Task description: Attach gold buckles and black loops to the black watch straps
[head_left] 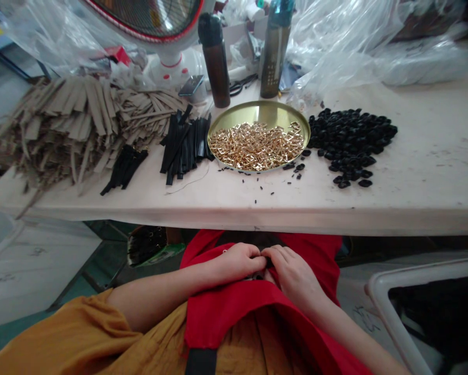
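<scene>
Item: sm. blk. piece (269, 262), mostly hidden, exact type unclear; loc. above red apron (218, 315), nr. table (425, 161) edge. L. hand (242, 260) & R. hand (291, 266): fingers curled, tips pinched tog. on it. Handling (est.): v. light, pliable, slightly slick, not fragile; hold by ends, fingertips only. Adj. stock: gold-tone metal links (257, 147), round tray (253, 110); blk. strips (185, 151).

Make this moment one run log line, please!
left hand, right hand: close together over red cloth | held item: cannot tell | table: gold pieces in dish, black pieces beside
</scene>
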Motion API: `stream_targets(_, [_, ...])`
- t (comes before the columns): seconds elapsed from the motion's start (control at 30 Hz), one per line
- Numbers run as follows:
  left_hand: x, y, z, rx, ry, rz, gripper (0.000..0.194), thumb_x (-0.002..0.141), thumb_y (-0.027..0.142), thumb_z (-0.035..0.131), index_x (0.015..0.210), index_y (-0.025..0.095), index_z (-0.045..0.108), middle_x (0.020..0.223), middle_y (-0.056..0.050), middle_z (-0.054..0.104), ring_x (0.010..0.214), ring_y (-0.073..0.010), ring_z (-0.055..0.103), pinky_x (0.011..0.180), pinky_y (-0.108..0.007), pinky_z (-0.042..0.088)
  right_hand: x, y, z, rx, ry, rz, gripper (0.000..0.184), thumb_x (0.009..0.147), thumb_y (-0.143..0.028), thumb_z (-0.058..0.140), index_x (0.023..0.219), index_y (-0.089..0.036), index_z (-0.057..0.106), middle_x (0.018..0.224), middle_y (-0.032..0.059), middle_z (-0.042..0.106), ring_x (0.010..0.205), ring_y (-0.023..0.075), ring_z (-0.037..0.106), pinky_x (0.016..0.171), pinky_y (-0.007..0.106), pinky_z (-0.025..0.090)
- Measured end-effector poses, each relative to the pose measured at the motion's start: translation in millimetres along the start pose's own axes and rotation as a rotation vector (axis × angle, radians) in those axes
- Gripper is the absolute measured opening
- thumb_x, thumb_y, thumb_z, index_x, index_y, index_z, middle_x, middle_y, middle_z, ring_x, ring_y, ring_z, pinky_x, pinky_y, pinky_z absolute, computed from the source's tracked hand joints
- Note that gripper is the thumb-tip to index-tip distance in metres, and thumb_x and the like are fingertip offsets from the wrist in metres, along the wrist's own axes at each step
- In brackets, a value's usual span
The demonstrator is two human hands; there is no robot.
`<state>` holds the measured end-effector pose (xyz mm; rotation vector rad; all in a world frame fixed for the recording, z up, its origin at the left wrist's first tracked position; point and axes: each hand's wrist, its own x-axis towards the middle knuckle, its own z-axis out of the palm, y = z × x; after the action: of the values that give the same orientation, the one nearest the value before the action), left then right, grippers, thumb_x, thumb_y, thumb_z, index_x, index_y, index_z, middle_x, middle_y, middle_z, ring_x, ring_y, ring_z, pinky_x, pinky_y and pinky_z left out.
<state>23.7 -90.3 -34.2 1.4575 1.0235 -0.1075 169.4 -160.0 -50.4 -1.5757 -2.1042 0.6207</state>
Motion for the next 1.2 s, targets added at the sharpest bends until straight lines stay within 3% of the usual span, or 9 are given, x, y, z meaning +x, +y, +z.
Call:
stream_targets(0.2, [-6,1,-6.4,0.036,0.010,-0.095,0.018,0.068,0.030,0.044,0.063,0.014,0.051,0.053,0.005,0.042,0.046,-0.0072,0.035,0.041,-0.019,0.024,-7,7,3,-0.014,0.031,0.052,0.025,0.065,-0.008,0.046,0.088,-0.015,0.054,0.080,0.0081,0.059,0.076,0.0213,0.053,0.069,0.035,0.044])
stream_targets(0.37, [-9,3,-7.1,0.052,-0.004,-0.018,0.021,0.071,0.033,0.044,0.067,0.014,0.052,0.058,0.004,0.047,0.051,-0.0083,0.040,0.045,-0.019,0.030,-6,6,-6,0.041,0.071,-0.028,0.036,0.074,-0.023,0.054,0.108,-0.013,0.049,0.100,0.0122,0.060,0.090,0.0228,0.055,0.079,0.037,0.045])
stream_targets(0.53, [-12,2,-1.5,0.041,-0.011,0.071,0.020,0.072,0.029,0.044,0.072,0.014,0.056,0.065,0.002,0.054,0.060,-0.0099,0.046,0.054,-0.019,0.036,-2,2,-8,0.021,0.052,-0.132,0.022,0.077,-0.017,0.049,0.098,-0.015,0.055,0.091,0.0097,0.063,0.083,0.0209,0.056,0.077,0.036,0.045])
stream_targets(0.87, [-7,0,5.6,0.022,0.020,0.009,0.018,0.072,0.027,0.043,0.064,0.014,0.053,0.060,0.003,0.051,0.055,-0.0094,0.043,0.050,-0.019,0.033,-4,-3,14,0.009,0.165,-0.026,0.023,0.070,-0.007,0.043,0.088,-0.017,0.054,0.083,0.0069,0.063,0.083,0.0197,0.056,0.093,0.043,0.035])
stream_targets(1.03, [-11,0,0.8,0.123,0.018,0.068,0.020,0.073,0.026,0.042,0.070,0.013,0.057,0.065,0.002,0.056,0.060,-0.0103,0.047,0.053,-0.019,0.035,-5,2,5,0.019,0.092,-0.146,0.022,0.075,-0.012,0.047,0.095,-0.018,0.053,0.084,0.0049,0.064,0.080,0.0174,0.057,0.093,0.040,0.034])
stream_targets(1.2, [-16,-3,1.1,0.206,0.035,0.161,0.020,0.074,0.023,0.041,0.069,0.014,0.057,0.065,0.002,0.057,0.060,-0.0102,0.048,0.054,-0.018,0.035,-9,5,7,-0.140,0.076,-0.219,0.015,0.079,-0.015,0.044,0.087,-0.017,0.056,0.071,0.0036,0.065,0.068,0.0163,0.058,0.085,0.038,0.038])
